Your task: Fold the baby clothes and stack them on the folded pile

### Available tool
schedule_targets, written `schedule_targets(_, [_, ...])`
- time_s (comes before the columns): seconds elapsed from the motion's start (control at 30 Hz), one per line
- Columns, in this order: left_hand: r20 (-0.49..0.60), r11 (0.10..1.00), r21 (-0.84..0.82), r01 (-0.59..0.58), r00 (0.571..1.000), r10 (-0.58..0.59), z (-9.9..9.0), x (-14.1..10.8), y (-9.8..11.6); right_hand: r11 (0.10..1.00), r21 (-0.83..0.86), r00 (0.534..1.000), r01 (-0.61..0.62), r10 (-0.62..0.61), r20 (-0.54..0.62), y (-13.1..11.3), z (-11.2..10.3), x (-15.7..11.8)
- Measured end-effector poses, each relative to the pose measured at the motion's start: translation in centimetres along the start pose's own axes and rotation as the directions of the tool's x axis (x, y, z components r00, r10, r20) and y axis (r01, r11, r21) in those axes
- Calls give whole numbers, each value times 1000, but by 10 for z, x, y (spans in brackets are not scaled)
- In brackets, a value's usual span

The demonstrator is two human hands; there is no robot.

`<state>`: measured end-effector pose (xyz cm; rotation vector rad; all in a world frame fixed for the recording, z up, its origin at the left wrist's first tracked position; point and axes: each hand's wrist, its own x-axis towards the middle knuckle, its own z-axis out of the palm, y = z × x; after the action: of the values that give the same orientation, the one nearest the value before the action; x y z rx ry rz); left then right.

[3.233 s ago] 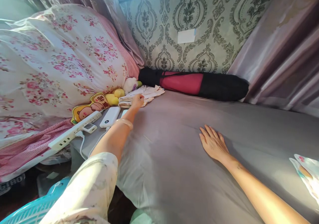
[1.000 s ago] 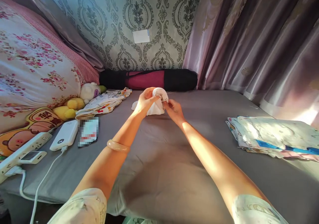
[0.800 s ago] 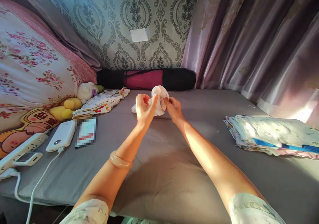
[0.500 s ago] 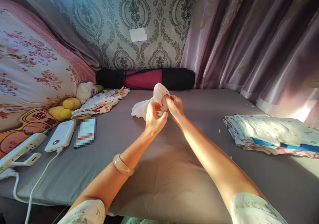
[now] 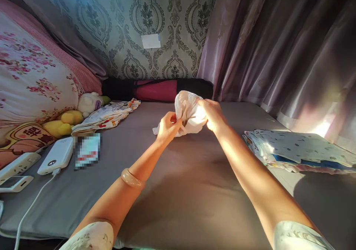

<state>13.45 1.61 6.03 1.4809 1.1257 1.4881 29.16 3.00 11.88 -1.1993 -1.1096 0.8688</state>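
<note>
2 hands (image 5: 190, 117) spreading white cloth (image 5: 191, 112), open edge gaping, bare grey sheet (image 5: 178, 176) around

At nine o'clock the frame crops a white plastic power strip (image 5: 20, 165); at three, folded pale patterned cloths (image 5: 300, 146). The crumpled white cloth (image 5: 191, 112) hides some right hand (image 5: 214, 115) fingers.

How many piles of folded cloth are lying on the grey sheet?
2. The left pile is beside the yellow toy, and the right pile is near the purple curtain.
</note>
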Motion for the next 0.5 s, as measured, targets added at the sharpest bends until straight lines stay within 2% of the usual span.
schedule_targets(0.1, [61,963,-207,173,985,-164,-12,9,13,997,-71,997,36,-31,64,-17,-22,6])
schedule_targets(0.2, [174,936,-266,229,967,-187,-39,24,40,990,-115,990,77,-62,125,-40,-48,12])
schedule_targets(0.27, [190,967,-199,161,974,-124,-61,33,65,987,-133,979,89,-62,194,-56,-64,12])
schedule_targets(0.37, [130,998,-36,47,991,-42,-87,40,99,967,-218,937,133,-51,347,-71,-80,4])
schedule_targets(0.43, [134,996,88,-29,991,17,-98,40,107,944,-268,899,193,-60,434,-73,-82,-4])
schedule_targets(0.5, [221,981,177,-79,974,39,-103,39,101,917,-298,862,266,-87,500,-66,-79,-9])
